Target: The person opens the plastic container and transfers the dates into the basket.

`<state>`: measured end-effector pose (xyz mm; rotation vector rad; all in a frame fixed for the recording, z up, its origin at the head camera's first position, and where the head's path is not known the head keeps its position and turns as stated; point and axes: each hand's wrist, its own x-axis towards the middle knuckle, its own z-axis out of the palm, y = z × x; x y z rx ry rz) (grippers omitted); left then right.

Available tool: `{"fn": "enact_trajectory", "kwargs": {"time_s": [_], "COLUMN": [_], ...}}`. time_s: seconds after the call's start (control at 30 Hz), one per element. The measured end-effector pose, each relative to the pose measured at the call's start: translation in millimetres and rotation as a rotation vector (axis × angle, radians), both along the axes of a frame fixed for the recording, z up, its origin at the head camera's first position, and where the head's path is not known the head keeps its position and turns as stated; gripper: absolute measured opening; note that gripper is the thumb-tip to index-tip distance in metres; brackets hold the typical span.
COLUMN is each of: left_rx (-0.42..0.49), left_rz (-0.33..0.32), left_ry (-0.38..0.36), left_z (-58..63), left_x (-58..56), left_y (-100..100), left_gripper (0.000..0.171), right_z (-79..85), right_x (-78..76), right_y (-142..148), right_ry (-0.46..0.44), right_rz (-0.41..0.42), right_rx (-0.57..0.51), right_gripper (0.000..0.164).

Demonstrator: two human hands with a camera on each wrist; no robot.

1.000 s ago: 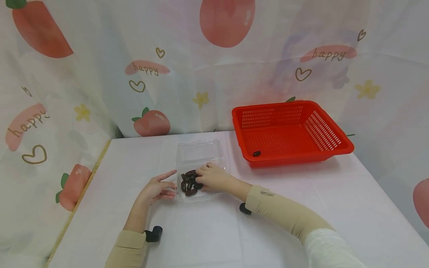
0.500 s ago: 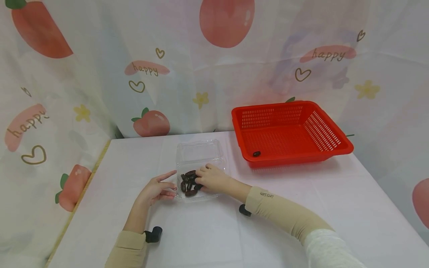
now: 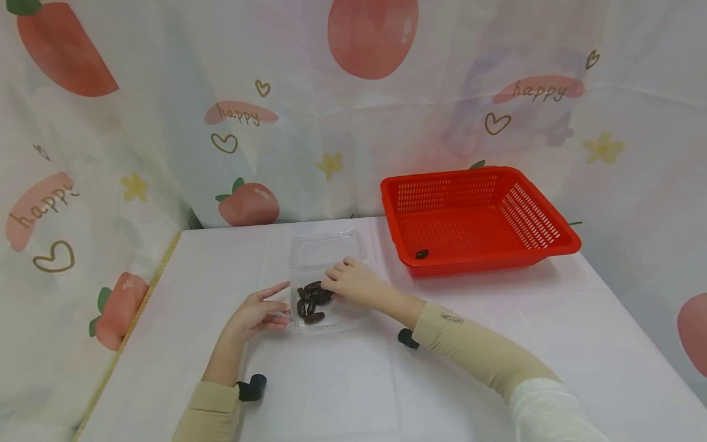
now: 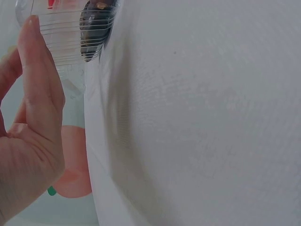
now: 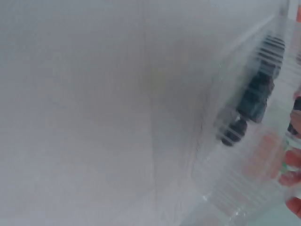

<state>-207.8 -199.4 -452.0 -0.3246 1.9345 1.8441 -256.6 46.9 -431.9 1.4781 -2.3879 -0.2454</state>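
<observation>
A clear plastic clamshell box [image 3: 345, 323] stands on the table with its lid folded back. Several dark brown dates [image 3: 312, 302] lie in its left half, and the box's ribbed wall shows them in the left wrist view. My left hand [image 3: 256, 314] is at the box's left side, its fingers [image 4: 35, 61] fairly straight against the wall. Over the box, my right hand [image 3: 359, 285] pinches a date [image 5: 295, 117], seen at the edge of the right wrist view; in the head view the hand mostly hides it.
A red slotted plastic basket [image 3: 469, 264] stands right of the box, towards the back. One date [image 3: 422, 254] lies in its near left corner. A printed curtain [image 3: 309, 123] hangs behind the white-covered table [image 3: 326, 387].
My right hand has come up and slightly right from the pile with a date. The left hand and the box have stayed put.
</observation>
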Motion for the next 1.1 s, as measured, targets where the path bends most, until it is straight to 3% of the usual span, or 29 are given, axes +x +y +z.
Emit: {"fn": "enact_trajectory", "kwargs": {"time_s": [0.13,0.5,0.73,1.1], "left_rx": [0.005,-0.008,-0.019,-0.03], "left_rz": [-0.009,-0.02,-0.021,-0.022], "left_ry": [0.002,0.01,0.007,0.007], "left_z": [-0.4,0.2,-0.2,-1.9], "left_x": [-0.1,-0.6,-0.3,0.0], "left_y": [-0.1,-0.6,0.4,-0.5], "left_gripper": [0.062,0.061,0.061,0.06], "right_z": [11.3,37.3,44.9,42.6], "right_x": [-3.0,-24.0,-35.3,-50.9], "right_y": [8.4,41.5,66.8,112.2], "right_ry": [0.026,-0.023,-0.012,-0.081], "right_rz": [-0.016,-0.154,-0.214,-0.425], "right_rx": [-0.033,-0.127,-0.258,-0.369], "right_gripper": [0.017,0.019,0.015,0.024]}}
